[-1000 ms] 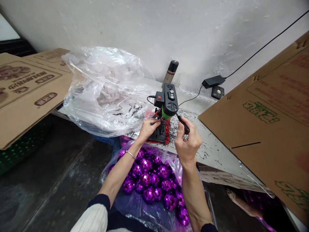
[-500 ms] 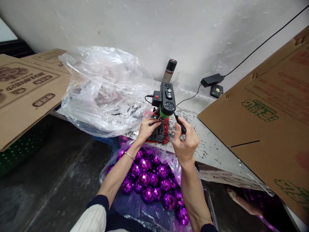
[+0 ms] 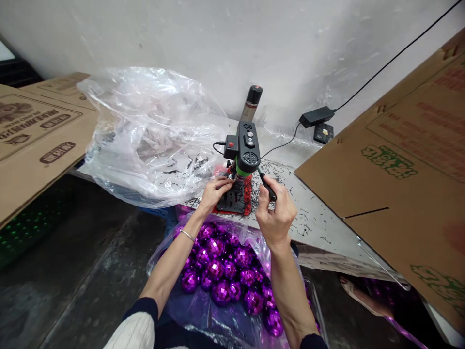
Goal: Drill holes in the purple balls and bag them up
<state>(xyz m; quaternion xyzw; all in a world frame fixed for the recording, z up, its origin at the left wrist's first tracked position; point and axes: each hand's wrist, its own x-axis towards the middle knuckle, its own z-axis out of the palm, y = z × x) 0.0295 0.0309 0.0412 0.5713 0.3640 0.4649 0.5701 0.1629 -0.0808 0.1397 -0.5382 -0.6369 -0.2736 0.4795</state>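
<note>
A small black bench drill [image 3: 246,149] with a green collar and a red switch stands on a black and red base [image 3: 235,198] on the metal table [image 3: 319,223]. My right hand [image 3: 276,215] grips the drill's black lever handle [image 3: 268,188]. My left hand [image 3: 213,193] pinches something small under the drill head, on the base; what it is stays hidden by my fingers. Below my arms lies an open plastic bag of several purple mirror balls [image 3: 225,274].
A big crumpled clear plastic bag [image 3: 148,135] lies left of the drill. Cardboard sheets lean at the left [image 3: 32,140] and right [image 3: 407,184]. A spray can [image 3: 250,103], a power adapter [image 3: 317,116] and its cable sit by the wall. Dark shavings litter the table.
The view has drifted slightly, so everything sits a little further left. Both hands keep their grip, the right on the lever, the left under the drill head.
</note>
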